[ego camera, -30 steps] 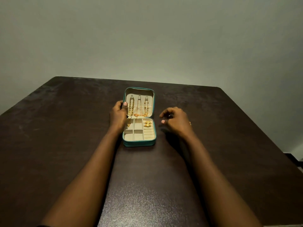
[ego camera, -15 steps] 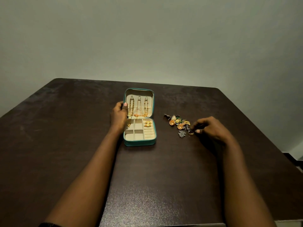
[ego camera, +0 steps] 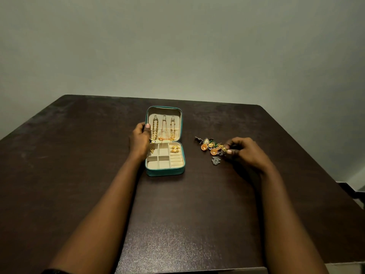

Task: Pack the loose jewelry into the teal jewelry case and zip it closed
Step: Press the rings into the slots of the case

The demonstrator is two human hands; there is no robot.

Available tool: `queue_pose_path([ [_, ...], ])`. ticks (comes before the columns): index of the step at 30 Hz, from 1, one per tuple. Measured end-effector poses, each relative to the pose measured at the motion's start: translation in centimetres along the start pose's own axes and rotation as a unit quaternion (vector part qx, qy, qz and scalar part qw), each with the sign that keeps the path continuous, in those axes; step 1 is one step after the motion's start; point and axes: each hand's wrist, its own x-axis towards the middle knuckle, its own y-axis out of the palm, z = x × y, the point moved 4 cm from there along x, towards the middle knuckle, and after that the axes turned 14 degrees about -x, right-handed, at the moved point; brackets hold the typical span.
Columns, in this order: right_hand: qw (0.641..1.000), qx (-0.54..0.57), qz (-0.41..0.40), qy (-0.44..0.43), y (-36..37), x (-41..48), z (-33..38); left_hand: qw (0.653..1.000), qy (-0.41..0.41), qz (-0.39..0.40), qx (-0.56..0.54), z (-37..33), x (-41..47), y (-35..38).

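Head view: the teal jewelry case (ego camera: 165, 171) lies open at the centre of the frame on a dark table (ego camera: 75, 175), its lid raised behind the tray. Three gold chains (ego camera: 164, 129) hang inside the lid, and a pair of gold earrings (ego camera: 175, 148) sits in the tray's upper right compartment. The left hand (ego camera: 139, 142) grips the lid's left edge, fingers curled behind it and the thumb on the inner rim. Right of the case and apart from it lies the loose jewelry (ego camera: 211, 147). The right hand (ego camera: 247, 153) has its fingers curled, thumb and forefinger tips drawn together at the pile's right end. Whether a piece sits between them is too small to tell.
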Motion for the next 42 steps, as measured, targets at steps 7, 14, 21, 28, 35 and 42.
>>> queue_pose_path([
  [7,0.972,0.23,0.032,-0.018,1.1,-0.4,1.9,1.0,-0.004,0.005,-0.009,0.0,0.0,0.1],
  [14,0.953,0.291,0.04,-0.07,2.6,-0.4,3.7,1.0,0.0,0.009,-0.014,0.0,0.1,0.1],
  [21,0.957,0.266,0.046,-0.103,3.3,-0.5,5.0,1.0,-0.012,0.014,-0.022,-0.1,0.0,0.2],
  [28,0.959,0.26,0.037,-0.103,3.9,-0.8,6.2,1.0,-0.011,0.02,-0.021,-0.2,-0.2,0.3],
  [35,0.987,0.107,-0.024,-0.115,6.0,-0.3,7.9,1.0,-0.002,0.023,-0.014,-0.4,-0.4,0.5],
  [42,0.989,0.005,-0.048,-0.141,7.5,-0.3,9.3,0.999,0.008,0.034,0.012,-0.5,-0.9,0.9],
])
